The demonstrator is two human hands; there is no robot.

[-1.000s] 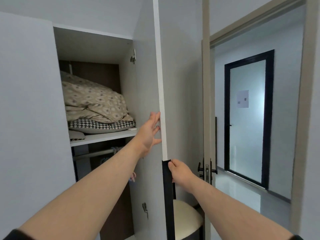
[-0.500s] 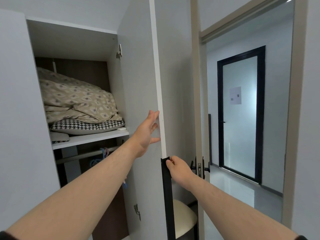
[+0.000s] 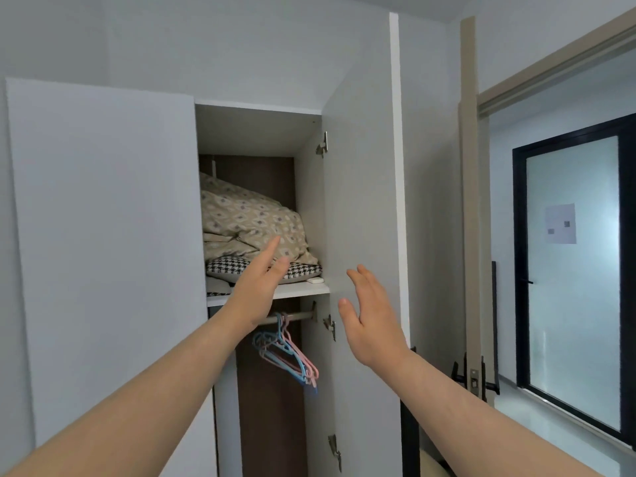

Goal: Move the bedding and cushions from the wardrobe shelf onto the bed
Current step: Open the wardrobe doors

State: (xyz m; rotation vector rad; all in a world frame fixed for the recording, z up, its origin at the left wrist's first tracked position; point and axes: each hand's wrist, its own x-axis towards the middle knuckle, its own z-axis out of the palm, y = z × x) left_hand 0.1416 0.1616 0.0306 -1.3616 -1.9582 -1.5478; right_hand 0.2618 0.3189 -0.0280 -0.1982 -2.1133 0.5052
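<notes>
Folded beige patterned bedding (image 3: pixel 247 222) lies piled on the white wardrobe shelf (image 3: pixel 303 290). Under it sits a black-and-white houndstooth cushion (image 3: pixel 230 266), and the corner of a second one (image 3: pixel 216 293) shows at the shelf's left front. My left hand (image 3: pixel 258 287) is raised in front of the shelf edge, fingers apart, holding nothing. My right hand (image 3: pixel 371 318) hovers open before the inner face of the open right wardrobe door (image 3: pixel 361 201), apart from it.
The left wardrobe door (image 3: pixel 103 253) stands open and hides the shelf's left part. Blue and pink hangers (image 3: pixel 289 352) hang from a rail under the shelf. A small white object (image 3: pixel 315 280) lies on the shelf. A room door edge and a glass door (image 3: pixel 571 277) are to the right.
Both hands have let go of the right wardrobe door and now hang free in front of the opening. The view has shifted, putting the shelf nearer the centre.
</notes>
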